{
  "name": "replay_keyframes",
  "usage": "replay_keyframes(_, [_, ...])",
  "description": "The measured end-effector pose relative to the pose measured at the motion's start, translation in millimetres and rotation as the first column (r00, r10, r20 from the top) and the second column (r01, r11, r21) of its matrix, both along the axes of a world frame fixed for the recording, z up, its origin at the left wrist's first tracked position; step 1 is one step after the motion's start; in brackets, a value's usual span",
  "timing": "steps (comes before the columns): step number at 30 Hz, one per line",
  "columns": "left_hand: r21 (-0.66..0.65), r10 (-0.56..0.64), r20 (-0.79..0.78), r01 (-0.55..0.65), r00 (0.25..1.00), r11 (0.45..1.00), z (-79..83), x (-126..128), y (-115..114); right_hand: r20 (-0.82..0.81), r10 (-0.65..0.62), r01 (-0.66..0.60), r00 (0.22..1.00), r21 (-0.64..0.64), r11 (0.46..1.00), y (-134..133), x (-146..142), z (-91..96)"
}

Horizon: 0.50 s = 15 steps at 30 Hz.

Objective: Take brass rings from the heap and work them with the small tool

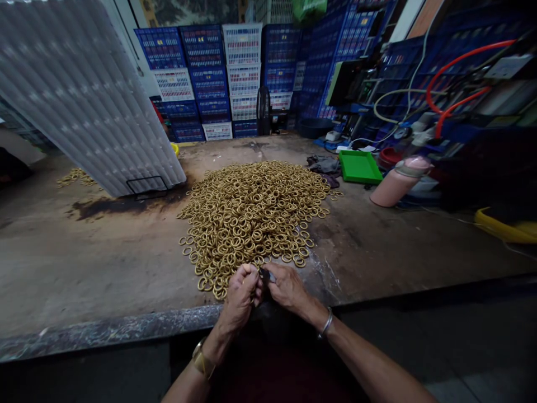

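A large heap of brass-coloured rings (pixel 255 207) lies on the workbench (pixel 138 263) in front of me. At the near edge of the heap, my left hand (pixel 242 288) is closed, its fingers pinched around what looks like one brass-coloured ring, mostly hidden by them. My right hand (pixel 288 286) grips a small dark tool with a grey handle (pixel 267 275); its exact kind cannot be made out. The tool's tip meets the left fingertips. Both hands are close together above the bench's front edge.
A tall translucent ribbed panel (pixel 88 95) leans at the left in a black wire stand (pixel 146 184). To the right are a green tray (pixel 359 167), a pink bottle (pixel 398 182) and a machine with red hoses (pixel 436 101). Blue and white crates (pixel 205 84) are stacked behind.
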<state>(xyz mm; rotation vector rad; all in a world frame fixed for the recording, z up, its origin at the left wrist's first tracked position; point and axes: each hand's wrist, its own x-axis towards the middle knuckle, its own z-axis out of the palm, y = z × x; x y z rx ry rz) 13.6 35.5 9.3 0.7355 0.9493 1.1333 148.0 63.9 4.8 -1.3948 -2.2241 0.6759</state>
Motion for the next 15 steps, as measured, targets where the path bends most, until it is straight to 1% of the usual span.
replay_keyframes(3, [0.034, 0.020, -0.070, -0.018, 0.997, 0.999, -1.4, 0, -3, -0.021, 0.015, -0.016, 1.000, -0.035, 0.999, 1, 1, 0.0])
replay_keyframes(6, [0.064, 0.015, -0.073, -0.010, 0.997, 0.998, -0.8, -1, -5, -0.010, 0.016, -0.017, 1.000, -0.049, 0.999, 5, 5, -2.9])
replay_keyframes(8, [0.071, -0.014, -0.043, 0.017, 0.999, 0.997, 1.0, -2, -6, -0.023, -0.012, 0.010, 1.000, -0.053, 0.999, 8, 8, -6.4])
replay_keyframes(10, [0.067, -0.038, -0.003, 0.038, 0.999, 0.997, 2.9, -2, -6, -0.090, -0.083, 0.075, 0.993, -0.084, 0.994, 12, 9, -9.8])
replay_keyframes(12, [0.051, -0.041, 0.042, 0.038, 0.998, 0.998, 4.3, -2, -6, -0.220, -0.201, 0.165, 0.955, -0.171, 0.971, 13, 7, -11.7])
replay_keyframes(13, [0.042, -0.037, 0.061, 0.035, 0.997, 0.999, 4.7, -2, -5, -0.297, -0.262, 0.192, 0.918, -0.244, 0.951, 13, 5, -11.8])
replay_keyframes(14, [0.033, -0.034, 0.079, 0.032, 0.996, 0.999, 4.9, -2, -5, -0.374, -0.312, 0.188, 0.873, -0.333, 0.924, 13, 3, -11.3])
replay_keyframes(15, [0.023, -0.031, 0.094, 0.029, 0.995, 0.999, 4.9, -1, -4, -0.446, -0.347, 0.147, 0.825, -0.424, 0.894, 12, 1, -10.3])
